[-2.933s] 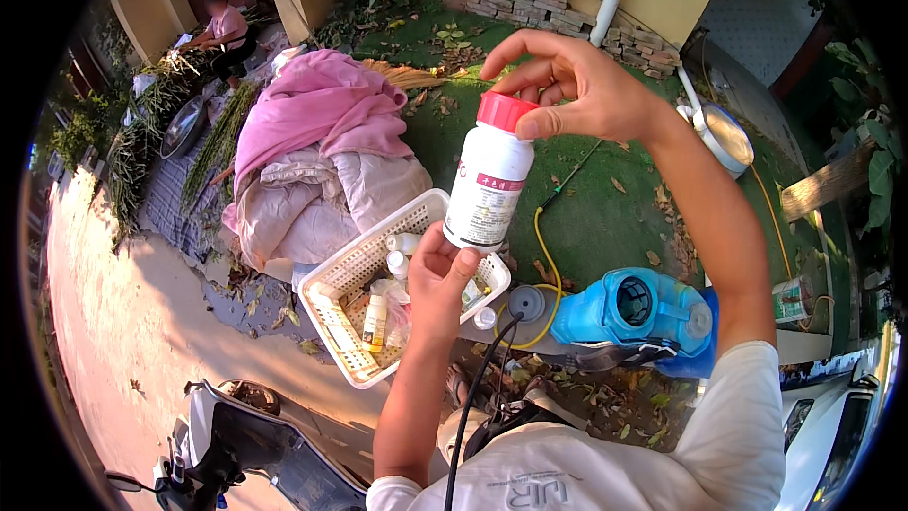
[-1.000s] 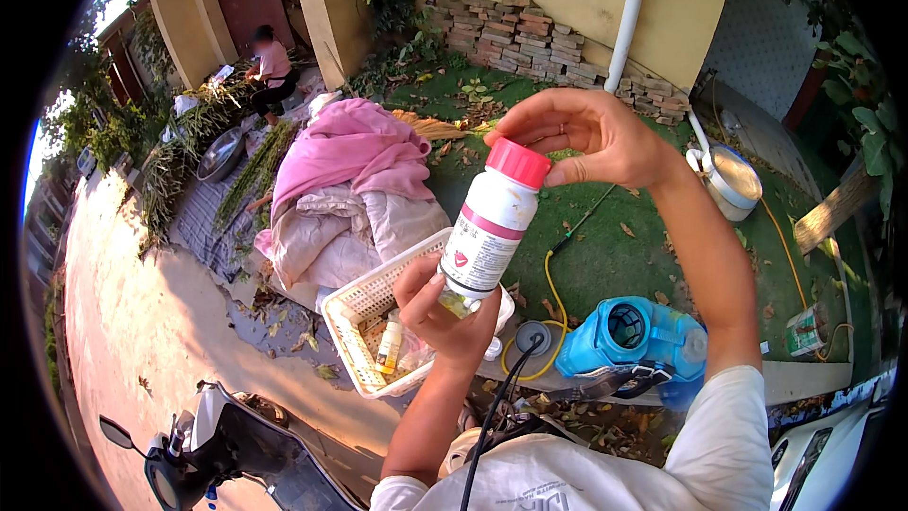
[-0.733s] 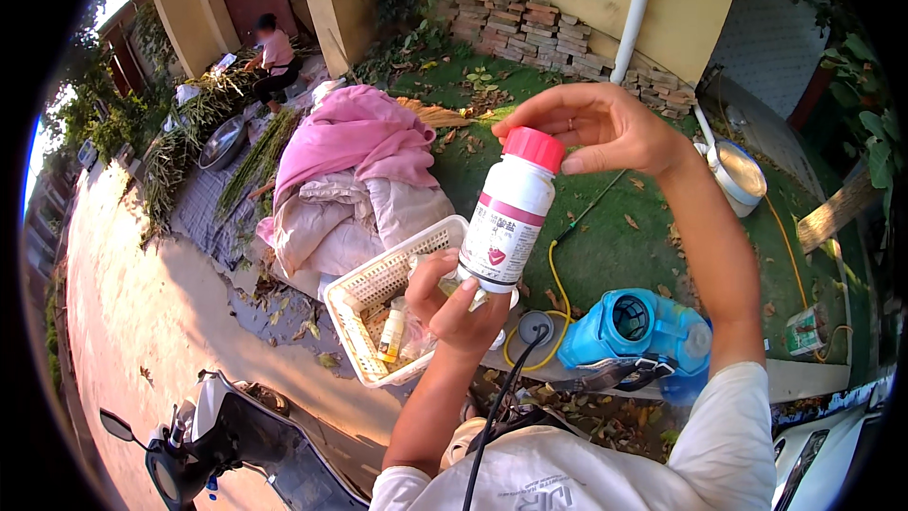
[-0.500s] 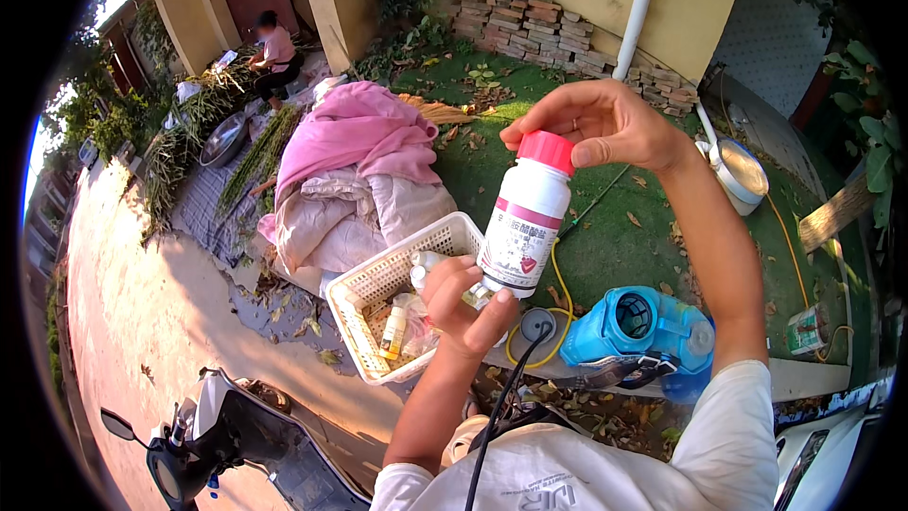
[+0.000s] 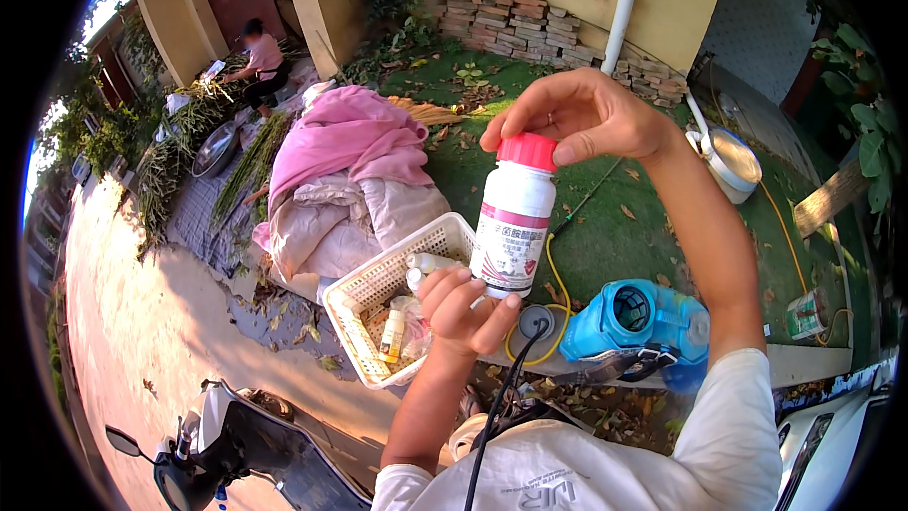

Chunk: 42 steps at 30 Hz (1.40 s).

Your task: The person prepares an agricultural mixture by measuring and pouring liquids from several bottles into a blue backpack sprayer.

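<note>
I hold a white plastic bottle (image 5: 511,218) with a red screw cap and a pink-banded label between both hands, almost upright. My left hand (image 5: 462,308) supports it from below, fingers curled at its base. From above, my right hand (image 5: 605,114) grips the red cap (image 5: 528,150) between thumb and fingers. The cap sits on the bottle. Just behind my left hand is a cream plastic basket (image 5: 342,326) with white bottles (image 5: 430,263), a small yellow-labelled bottle (image 5: 392,333) and a clear plastic bag in it.
A blue sprayer tank (image 5: 667,322) with an uncovered round mouth stands to the right. Beside it lie a grey lid (image 5: 536,322) and yellow hose. Pink and beige bedding (image 5: 350,170) is heaped beyond the basket. A scooter (image 5: 255,445) stands near left; a person (image 5: 267,66) sits far left.
The bottle and both hands have shifted slightly left, and the bottle stands more upright. Both hands keep their hold on bottle and cap.
</note>
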Each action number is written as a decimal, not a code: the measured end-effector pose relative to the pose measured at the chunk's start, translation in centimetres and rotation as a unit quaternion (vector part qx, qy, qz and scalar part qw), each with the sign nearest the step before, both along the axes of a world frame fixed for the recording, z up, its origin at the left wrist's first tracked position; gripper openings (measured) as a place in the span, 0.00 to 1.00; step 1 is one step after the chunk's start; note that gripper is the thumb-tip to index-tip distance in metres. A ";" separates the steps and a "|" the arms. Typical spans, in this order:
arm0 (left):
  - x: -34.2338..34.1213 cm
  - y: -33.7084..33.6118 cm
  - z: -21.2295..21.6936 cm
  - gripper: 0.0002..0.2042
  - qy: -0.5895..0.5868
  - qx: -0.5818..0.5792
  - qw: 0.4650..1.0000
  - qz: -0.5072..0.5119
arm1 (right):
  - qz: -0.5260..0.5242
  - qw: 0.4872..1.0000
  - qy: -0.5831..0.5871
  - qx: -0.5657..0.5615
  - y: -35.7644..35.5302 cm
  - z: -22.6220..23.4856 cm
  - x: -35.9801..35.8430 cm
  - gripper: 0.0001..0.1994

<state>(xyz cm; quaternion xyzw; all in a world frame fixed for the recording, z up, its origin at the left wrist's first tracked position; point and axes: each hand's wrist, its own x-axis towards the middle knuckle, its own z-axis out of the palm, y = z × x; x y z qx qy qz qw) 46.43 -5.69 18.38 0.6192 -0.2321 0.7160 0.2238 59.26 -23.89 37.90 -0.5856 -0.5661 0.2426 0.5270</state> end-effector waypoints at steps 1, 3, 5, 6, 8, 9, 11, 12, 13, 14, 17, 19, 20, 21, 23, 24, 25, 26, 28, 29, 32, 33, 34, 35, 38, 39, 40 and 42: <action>0.1 0.1 0.0 0.21 -0.005 0.001 1.000 0.002 | 0.001 1.000 0.003 0.001 0.0 0.0 0.0 0.22; 0.0 0.4 0.1 0.21 -0.005 0.016 1.000 0.007 | 0.009 1.000 0.001 0.005 0.1 0.0 0.2 0.21; -0.6 0.5 0.9 0.21 0.004 0.038 0.999 0.015 | 0.013 1.000 0.019 0.020 0.1 0.0 0.3 0.20; -0.9 0.4 1.3 0.21 0.005 0.058 0.998 0.019 | 0.012 0.999 0.039 0.034 -0.1 -0.1 0.0 0.19; -1.1 -0.6 2.1 0.20 -0.012 0.086 0.996 0.026 | 0.026 0.996 0.069 0.058 -0.5 -0.2 -0.3 0.17; -1.6 -0.4 2.8 0.19 -0.009 0.120 0.992 0.023 | 0.039 0.994 0.070 0.075 -0.8 -0.4 -0.2 0.16; -1.9 -0.7 3.6 0.20 -0.025 0.176 0.984 0.023 | 0.089 0.988 0.054 0.117 -2.0 -1.0 0.2 0.16; -1.9 -1.0 3.9 0.20 -0.045 0.180 0.982 0.027 | 0.092 0.986 0.046 0.130 -2.2 -1.1 0.2 0.14; -1.9 -1.2 4.2 0.20 -0.050 0.186 0.981 0.027 | 0.098 0.985 0.046 0.136 -2.5 -1.2 0.3 0.13; -2.0 -1.3 4.6 0.20 -0.055 0.193 0.979 0.027 | 0.104 0.983 0.047 0.142 -2.8 -1.2 0.3 0.13; -1.8 -1.5 5.2 0.17 -0.082 0.209 0.974 0.030 | 0.110 0.979 0.046 0.166 -3.5 -1.0 0.0 0.13; -1.9 -1.4 5.6 0.16 -0.095 0.220 0.970 0.041 | 0.117 0.975 0.049 0.181 -3.6 -0.8 -0.4 0.13; -1.8 -1.5 5.6 0.15 -0.103 0.221 0.969 0.045 | 0.121 0.975 0.047 0.180 -3.8 -0.7 -0.3 0.13; -1.8 -1.5 5.6 0.15 -0.105 0.224 0.968 0.043 | 0.124 0.975 0.047 0.179 -3.9 -0.7 -0.4 0.13; -1.9 -1.4 5.8 0.14 -0.110 0.230 0.966 0.038 | 0.129 0.974 0.045 0.178 -4.0 -0.5 -0.5 0.13; -2.0 -1.4 5.9 0.14 -0.112 0.225 0.967 0.037 | 0.127 0.975 0.041 0.175 -4.1 -0.3 -0.7 0.13; -2.0 -1.4 5.9 0.13 -0.113 0.222 0.968 0.037 | 0.127 0.976 0.038 0.174 -4.0 -0.2 -0.8 0.13; -2.0 -1.4 6.0 0.13 -0.114 0.218 0.969 0.038 | 0.126 0.976 0.035 0.172 -3.9 -0.1 -0.9 0.13; -2.0 -1.6 5.9 0.12 -0.118 0.205 0.971 0.038 | 0.129 0.978 0.043 0.160 -3.7 0.4 -1.3 0.14; -2.0 -1.7 5.8 0.12 -0.120 0.198 0.972 0.038 | 0.130 0.979 0.047 0.153 -3.7 0.6 -1.5 0.15; -2.1 -1.9 5.8 0.13 -0.117 0.189 0.974 0.034 | 0.128 0.977 0.022 0.167 -3.9 0.5 -1.4 0.14; -2.2 -1.9 5.8 0.13 -0.115 0.187 0.975 0.028 | 0.127 0.979 0.027 0.160 -3.9 0.6 -1.6 0.14; -2.2 -2.0 5.6 0.14 -0.113 0.185 0.976 0.022 | 0.126 0.980 0.033 0.152 -3.8 0.7 -1.8 0.14; -2.3 -2.1 5.5 0.15 -0.111 0.183 0.977 0.017 | 0.126 0.981 0.039 0.144 -3.8 0.8 -1.9 0.15; -2.5 -1.9 5.6 0.16 -0.111 0.196 0.974 0.027 | 0.139 0.975 0.019 0.170 -3.8 0.4 -1.4 0.14; -2.6 -1.8 5.5 0.17 -0.094 0.176 0.980 0.014 | 0.113 0.982 0.015 0.154 -3.9 0.6 -1.6 0.14; -2.7 -1.5 5.4 0.17 -0.079 0.161 0.984 -0.001 | 0.086 0.986 0.009 0.142 -3.8 0.9 -2.0 0.14; -2.4 -1.5 4.8 0.17 -0.040 0.079 0.996 -0.021 | -0.005 0.993 0.000 0.121 -3.4 1.7 -3.2 0.15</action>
